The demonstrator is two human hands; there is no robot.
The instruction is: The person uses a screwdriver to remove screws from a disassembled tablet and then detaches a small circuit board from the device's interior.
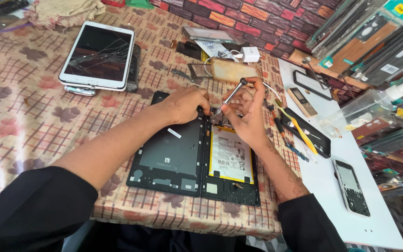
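Note:
An opened tablet lies on the patterned tablecloth. Its black back cover point(171, 156) is flipped to the left, and the body with a white and yellow battery point(230, 156) lies to the right. My right hand point(247, 114) grips a thin metal screwdriver point(232, 95), with the tip pointing down at the top edge of the tablet body. My left hand point(187, 103) rests on the top of the tablet, its fingers pressed down beside the screwdriver tip.
A white tablet with a cracked screen point(98, 56) sits on a stack at the back left. A white charger point(250, 54), small tools point(299, 130) and phones point(352, 187) lie to the right on a white board point(332, 177). Packaged parts point(374, 42) hang at right.

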